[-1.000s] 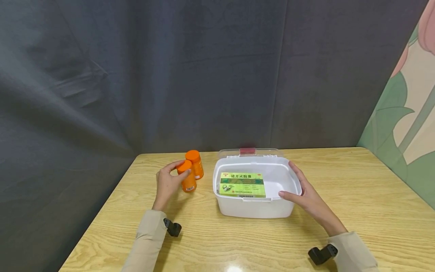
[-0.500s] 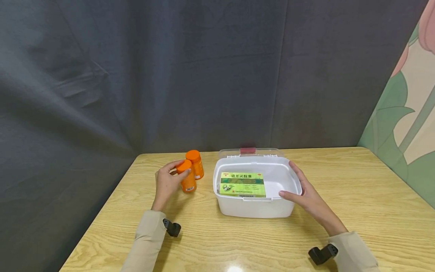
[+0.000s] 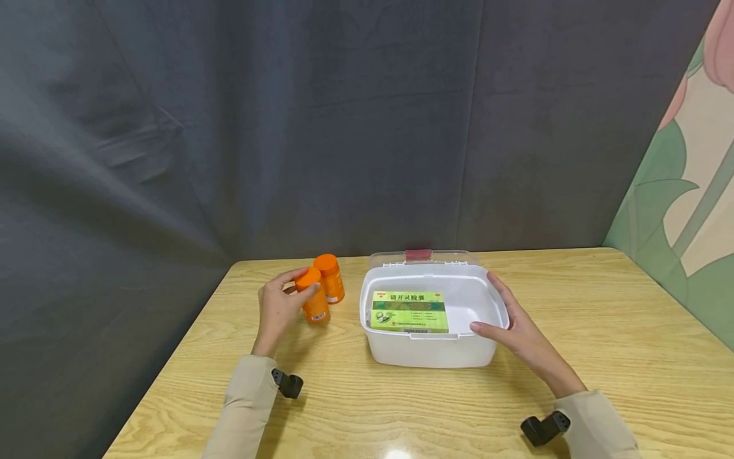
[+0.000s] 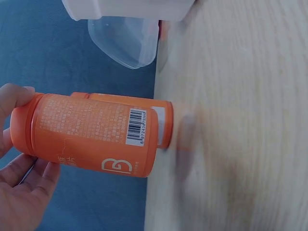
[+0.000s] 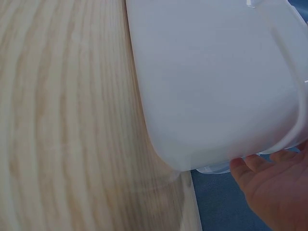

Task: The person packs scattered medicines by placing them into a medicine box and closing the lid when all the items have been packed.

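Note:
My left hand (image 3: 278,312) pinches an orange pill bottle (image 3: 313,305) by its cap, thumb on one side and fingers on the other. In the left wrist view that bottle (image 4: 96,134), printed with a barcode, seems slightly raised off the tabletop. Close behind it stands a second orange bottle (image 3: 331,280), partly covered in the left wrist view. My right hand (image 3: 524,335) holds the right end of a white plastic storage box (image 3: 432,350), thumb over the rim and fingers along the outer wall. Inside the box, on its left, lies a green medicine carton (image 3: 409,312).
The box's clear lid (image 3: 390,258) with a red latch (image 3: 418,255) hangs open behind it. A wooden table (image 3: 367,408) carries everything. A dark curtain (image 3: 355,127) stands at the back and left; a flower-patterned wall (image 3: 676,210) is at the right.
My left hand and the held bottle have shifted slightly left and up, widening the gap to the second bottle. My right hand and the box have stayed put.

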The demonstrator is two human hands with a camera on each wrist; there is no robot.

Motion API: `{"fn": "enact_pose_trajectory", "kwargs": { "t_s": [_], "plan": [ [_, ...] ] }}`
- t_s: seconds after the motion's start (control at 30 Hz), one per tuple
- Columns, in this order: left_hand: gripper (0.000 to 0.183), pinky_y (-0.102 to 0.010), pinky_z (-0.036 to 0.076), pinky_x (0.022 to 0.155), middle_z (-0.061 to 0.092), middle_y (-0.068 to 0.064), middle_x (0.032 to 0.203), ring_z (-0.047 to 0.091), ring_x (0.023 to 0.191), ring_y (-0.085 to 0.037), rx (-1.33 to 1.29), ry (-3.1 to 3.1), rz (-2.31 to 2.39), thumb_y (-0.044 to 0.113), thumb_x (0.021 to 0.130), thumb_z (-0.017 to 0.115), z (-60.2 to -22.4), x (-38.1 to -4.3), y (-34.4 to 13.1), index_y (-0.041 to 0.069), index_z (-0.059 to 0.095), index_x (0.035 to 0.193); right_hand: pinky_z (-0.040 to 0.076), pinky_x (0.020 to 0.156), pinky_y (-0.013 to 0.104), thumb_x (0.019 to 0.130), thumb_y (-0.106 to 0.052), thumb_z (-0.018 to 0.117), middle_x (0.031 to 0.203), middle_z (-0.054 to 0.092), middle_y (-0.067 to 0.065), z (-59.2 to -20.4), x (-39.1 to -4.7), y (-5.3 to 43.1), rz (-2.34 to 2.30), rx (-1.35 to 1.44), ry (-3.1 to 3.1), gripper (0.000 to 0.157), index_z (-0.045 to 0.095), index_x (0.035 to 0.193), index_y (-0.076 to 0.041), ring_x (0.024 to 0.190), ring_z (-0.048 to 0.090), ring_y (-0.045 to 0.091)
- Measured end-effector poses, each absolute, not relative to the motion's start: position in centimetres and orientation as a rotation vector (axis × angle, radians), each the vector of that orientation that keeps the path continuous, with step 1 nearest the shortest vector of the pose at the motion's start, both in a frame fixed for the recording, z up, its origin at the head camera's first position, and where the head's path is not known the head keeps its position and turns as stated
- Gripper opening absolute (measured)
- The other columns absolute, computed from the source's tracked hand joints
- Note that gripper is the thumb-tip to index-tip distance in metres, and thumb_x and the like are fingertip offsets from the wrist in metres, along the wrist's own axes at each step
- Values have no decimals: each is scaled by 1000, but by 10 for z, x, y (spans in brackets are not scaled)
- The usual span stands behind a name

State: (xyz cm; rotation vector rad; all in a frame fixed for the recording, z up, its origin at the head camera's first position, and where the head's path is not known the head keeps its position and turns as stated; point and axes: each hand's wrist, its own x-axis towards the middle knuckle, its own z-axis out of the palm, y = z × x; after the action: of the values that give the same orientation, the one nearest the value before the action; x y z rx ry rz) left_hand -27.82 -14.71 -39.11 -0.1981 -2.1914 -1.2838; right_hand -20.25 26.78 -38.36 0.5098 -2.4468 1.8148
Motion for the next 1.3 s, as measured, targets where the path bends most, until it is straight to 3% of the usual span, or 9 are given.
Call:
{"fn": "enact_pose_trajectory", "kwargs": {
  "t_s": [0.23, 0.43, 1.3],
  "plan": [
    [41, -39, 47, 77, 65, -4, 96, 58, 90, -19, -241, -2194, -1240, 34, 66, 78, -354, -254, -132, 9, 70, 98, 29, 89, 59, 80, -13, 66, 143, 12, 16, -384, -203, 268, 1810, 514, -2439, 89, 4, 144, -22, 120, 27, 40],
    [44, -32, 46, 80, 65, -1, 98, 58, 90, -16, -263, -2238, -1196, 36, 66, 77, -343, -251, -129, 10, 69, 101, 27, 89, 61, 81, -13, 65, 144, 10, 16, -386, -204, 269, 1819, 521, -2436, 89, 4, 144, -22, 120, 26, 40],
    [41, -30, 48, 76, 65, 0, 99, 57, 87, -14, -306, -2193, -1184, 35, 68, 76, -309, -253, -113, 12, 69, 101, 30, 89, 58, 80, -14, 66, 143, 13, 16, -386, -205, 268, 1808, 510, -2434, 89, 4, 144, -22, 119, 29, 39]
  ]
}}
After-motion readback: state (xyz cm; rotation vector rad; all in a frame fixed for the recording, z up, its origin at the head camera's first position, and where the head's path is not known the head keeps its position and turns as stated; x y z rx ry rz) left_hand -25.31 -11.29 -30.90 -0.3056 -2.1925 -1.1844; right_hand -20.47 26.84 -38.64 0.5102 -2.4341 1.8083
